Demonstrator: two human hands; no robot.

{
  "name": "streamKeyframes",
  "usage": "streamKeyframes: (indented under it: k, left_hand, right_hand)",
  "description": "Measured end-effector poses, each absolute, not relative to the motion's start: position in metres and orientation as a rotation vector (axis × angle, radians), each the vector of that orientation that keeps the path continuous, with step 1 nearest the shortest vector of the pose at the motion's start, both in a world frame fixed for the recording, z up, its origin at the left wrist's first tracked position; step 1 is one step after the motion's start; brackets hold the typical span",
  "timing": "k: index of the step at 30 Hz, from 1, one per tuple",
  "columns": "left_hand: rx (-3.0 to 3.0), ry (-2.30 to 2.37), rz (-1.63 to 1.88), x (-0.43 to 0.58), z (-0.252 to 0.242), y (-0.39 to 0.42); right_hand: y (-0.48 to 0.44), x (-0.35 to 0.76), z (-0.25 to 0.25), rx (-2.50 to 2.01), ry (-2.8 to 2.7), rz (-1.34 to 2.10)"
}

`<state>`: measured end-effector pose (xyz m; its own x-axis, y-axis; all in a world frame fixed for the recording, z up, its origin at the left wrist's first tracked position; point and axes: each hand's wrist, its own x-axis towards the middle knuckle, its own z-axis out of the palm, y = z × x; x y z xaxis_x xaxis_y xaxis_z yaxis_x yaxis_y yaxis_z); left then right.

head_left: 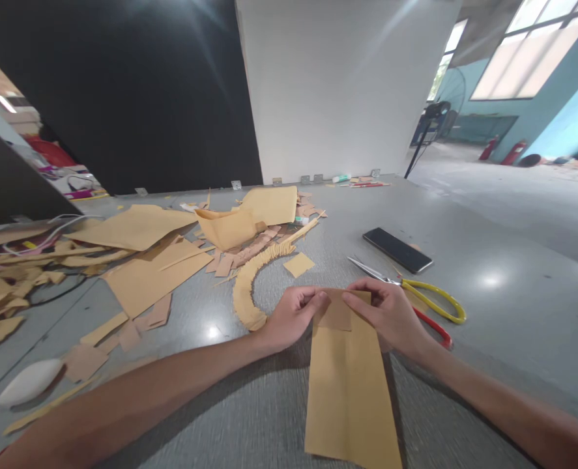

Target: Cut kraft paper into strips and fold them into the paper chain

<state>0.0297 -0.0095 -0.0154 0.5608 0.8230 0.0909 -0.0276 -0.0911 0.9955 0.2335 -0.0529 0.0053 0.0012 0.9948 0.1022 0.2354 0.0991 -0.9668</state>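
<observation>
A long strip of tan kraft paper (pixel 350 397) hangs down toward me between my hands, with a faint crease along its length. A smaller brown paper square (pixel 335 314) lies over its top end. My left hand (pixel 293 314) pinches the top left corner, thumb on the front. At the top right, my right hand (pixel 385 311) pinches the edge in the same way. Both hands' other fingers are partly hidden behind the paper. Beside my right hand lie scissors (pixel 433 299) with one yellow and one red handle. A curved, pleated paper strip (pixel 247 286) lies left of my left hand.
A black phone (pixel 397 249) lies beyond the scissors. Paper sheets (pixel 156 270) and scraps spread over the left of the grey table, with a white computer mouse (pixel 30 383) at near left. A small yellow paper square (pixel 299 264) lies ahead. Upright black and white panels (pixel 337 91) stand behind.
</observation>
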Motion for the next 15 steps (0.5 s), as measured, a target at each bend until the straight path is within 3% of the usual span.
streamKeyframes:
  k: [15]
  left_hand:
    - [1.522,0.743,0.808,0.0289,-0.0153,-0.0099]
  right_hand:
    - [-0.0516,0.2363,0.0044,-1.277,-1.521,1.011]
